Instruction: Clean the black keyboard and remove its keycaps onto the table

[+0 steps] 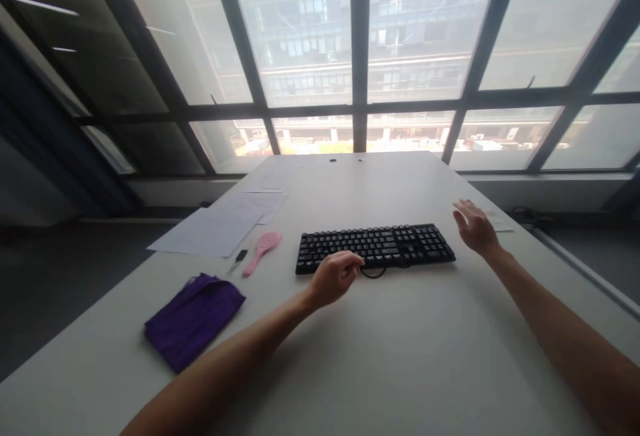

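Note:
A black keyboard [383, 244] lies across the middle of the white table, a short loop of its cable [374, 276] showing at the near edge. My left hand [334, 279] is in front of the keyboard's left half, overlapping its near edge in view. Its fingers are curled inward, and whether anything is inside them is hidden. Beyond the keyboard's right end, my right hand [474, 228] is open with fingers stretched forward. A flat whitish item [500, 224] lies beside and partly behind that hand; its kind is unclear.
Left of the keyboard lie a pink hairbrush [262, 252], a small black-ended item [240, 257] and a folded purple cloth or pouch [194, 319]. White paper sheets [205, 229] spread along the table's left edge. Large windows [310, 29] stand behind the table [380, 369].

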Demonstrator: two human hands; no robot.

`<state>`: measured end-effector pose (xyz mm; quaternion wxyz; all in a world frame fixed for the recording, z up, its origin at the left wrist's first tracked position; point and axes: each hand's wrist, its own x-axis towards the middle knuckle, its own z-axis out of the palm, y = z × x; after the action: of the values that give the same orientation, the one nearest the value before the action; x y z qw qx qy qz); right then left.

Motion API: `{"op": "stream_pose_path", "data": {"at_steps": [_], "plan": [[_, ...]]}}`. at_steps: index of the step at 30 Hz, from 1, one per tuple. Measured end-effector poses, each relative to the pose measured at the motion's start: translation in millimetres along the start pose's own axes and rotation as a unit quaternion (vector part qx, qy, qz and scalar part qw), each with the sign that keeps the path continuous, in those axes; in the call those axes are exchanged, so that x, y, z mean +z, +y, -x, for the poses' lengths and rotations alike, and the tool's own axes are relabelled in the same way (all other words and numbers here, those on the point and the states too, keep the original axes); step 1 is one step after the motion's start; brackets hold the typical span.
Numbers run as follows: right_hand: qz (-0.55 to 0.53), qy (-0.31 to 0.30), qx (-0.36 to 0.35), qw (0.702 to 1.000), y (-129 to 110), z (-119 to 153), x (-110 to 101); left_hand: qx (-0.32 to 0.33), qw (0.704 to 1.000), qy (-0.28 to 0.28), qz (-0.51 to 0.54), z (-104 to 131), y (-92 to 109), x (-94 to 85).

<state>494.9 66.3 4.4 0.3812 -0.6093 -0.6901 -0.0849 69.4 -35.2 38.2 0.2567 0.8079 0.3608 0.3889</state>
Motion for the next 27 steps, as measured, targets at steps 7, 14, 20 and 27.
{"op": "stream_pose_path", "data": {"at_steps": [7,14,20,27], "plan": [[-0.128,-0.07,-0.216,0.965,-165.1,9.1,25.1,-0.202,0.92,0.09,-0.323,-1.8,-35.1,-111.4],[-0.212,-0.134,-0.355,0.901,-295.5,34.0,69.4,-0.303,0.795,0.044,-0.524,71.7,-67.3,-156.3],[-0.21,-0.161,-0.443,0.857,-354.3,58.5,94.2,-0.323,0.805,-0.001,-0.497,81.0,-75.7,-154.9],[-0.214,-0.146,-0.392,0.883,-337.9,59.5,96.5,-0.251,0.851,0.155,-0.435,72.7,-74.4,-156.1]]}}
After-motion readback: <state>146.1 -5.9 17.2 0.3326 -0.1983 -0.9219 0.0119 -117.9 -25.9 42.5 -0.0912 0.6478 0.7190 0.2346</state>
